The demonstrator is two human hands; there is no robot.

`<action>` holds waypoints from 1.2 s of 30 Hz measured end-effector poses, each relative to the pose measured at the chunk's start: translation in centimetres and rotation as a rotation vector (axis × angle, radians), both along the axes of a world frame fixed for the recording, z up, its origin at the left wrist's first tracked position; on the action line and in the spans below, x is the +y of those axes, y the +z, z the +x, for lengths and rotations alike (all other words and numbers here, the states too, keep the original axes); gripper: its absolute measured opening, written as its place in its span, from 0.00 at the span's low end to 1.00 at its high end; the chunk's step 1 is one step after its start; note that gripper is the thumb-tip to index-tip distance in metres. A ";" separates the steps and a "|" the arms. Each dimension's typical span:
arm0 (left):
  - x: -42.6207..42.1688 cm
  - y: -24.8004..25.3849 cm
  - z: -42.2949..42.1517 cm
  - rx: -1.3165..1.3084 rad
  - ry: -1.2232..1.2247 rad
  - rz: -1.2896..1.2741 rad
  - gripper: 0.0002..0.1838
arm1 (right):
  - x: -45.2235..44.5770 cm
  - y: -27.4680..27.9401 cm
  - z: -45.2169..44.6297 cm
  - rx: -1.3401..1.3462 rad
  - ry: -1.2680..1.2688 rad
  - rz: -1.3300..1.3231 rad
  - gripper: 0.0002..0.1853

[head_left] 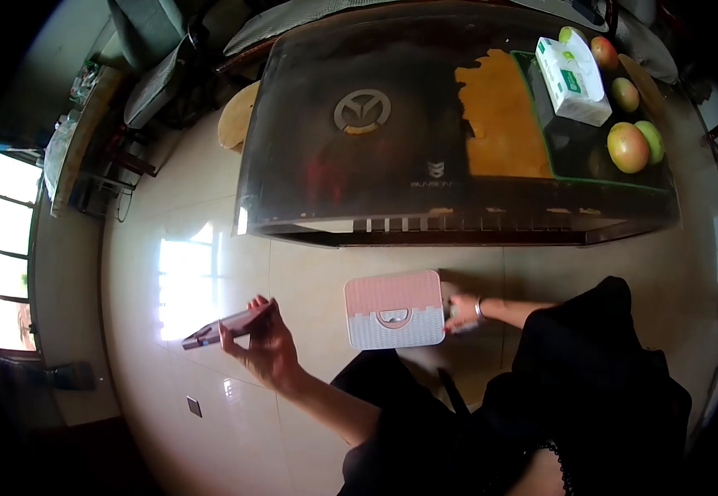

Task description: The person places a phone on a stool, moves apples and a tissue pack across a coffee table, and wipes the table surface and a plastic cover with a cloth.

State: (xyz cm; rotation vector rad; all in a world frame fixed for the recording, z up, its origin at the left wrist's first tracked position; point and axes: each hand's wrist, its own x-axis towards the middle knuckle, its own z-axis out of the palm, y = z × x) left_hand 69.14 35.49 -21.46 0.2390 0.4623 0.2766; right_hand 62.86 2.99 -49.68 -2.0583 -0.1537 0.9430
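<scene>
From the head view, I'm pinching a flat, dark purplish slab (208, 333) between thumb and fingers of my left hand (266, 354). My right hand (462, 312) is curling at the right edge of a pink-and-pale-grey textured rectangular box (392, 296); I can't tell whether it's gripping. The box is showing centrally, near side of the dark, worn counter (309, 157).

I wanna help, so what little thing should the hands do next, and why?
Maybe the right hand should steady the pink thing: it's right beside that thing's edge, though I can't tell if they touch, and the left hand is busy holding a flat thing.
</scene>
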 end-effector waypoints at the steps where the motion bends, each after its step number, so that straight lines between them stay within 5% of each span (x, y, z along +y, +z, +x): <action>1: 0.3 -0.3 0.1 -0.048 -0.046 -0.005 0.36 | 0.4 0.3 1.3 -0.105 -0.072 0.122 0.52; 2: 0.3 -0.4 0.4 -0.048 -0.032 -0.053 0.36 | 0.8 1.0 3.0 0.098 0.018 -0.175 0.53; 4: -0.1 -0.2 0.4 -0.006 -0.017 0.005 0.36 | 1.9 2.1 2.7 0.126 -0.256 0.033 0.53; 7: -0.3 1.5 -0.4 0.041 -0.035 -0.062 0.35 | 4.0 3.4 2.4 0.333 -0.274 0.200 0.53; 9: 0.3 1.3 -1.0 -0.009 -0.021 -0.011 0.36 | 6.9 -1.4 1.3 0.209 -0.247 0.241 0.52; 11: 1.4 1.3 -1.6 -0.041 -0.030 0.065 0.38 | 8.8 5.7 1.3 0.175 -0.301 0.236 0.43; 15: 3.3 3.4 -5.1 0.072 0.020 0.188 0.34 | 13.8 4.6 3.2 0.185 0.013 0.170 0.52; 20: 11.1 1.4 -10.4 0.194 0.120 0.463 0.30 | 22.5 -0.6 2.8 -0.116 0.080 -0.038 0.57; 22: 13.4 -0.8 -13.2 0.296 0.148 0.735 0.24 | 24.3 -2.4 2.8 -0.013 -0.048 -0.076 0.53; 27: 15.4 -11.6 -18.4 0.449 0.104 0.733 0.23 | 14.9 3.5 2.4 -0.155 0.048 -0.077 0.28; 30: 14.3 -17.7 -19.6 0.479 0.076 0.722 0.23 | 6.7 5.5 3.2 -0.261 0.084 -0.139 0.19; 32: 13.7 -20.6 -18.5 0.809 0.052 0.763 0.22 | 1.1 8.0 2.8 -0.273 0.027 -0.112 0.15; 36: 11.3 -22.3 -16.9 0.999 -0.032 1.102 0.26 | -6.9 18.5 0.6 -0.198 -0.072 0.012 0.11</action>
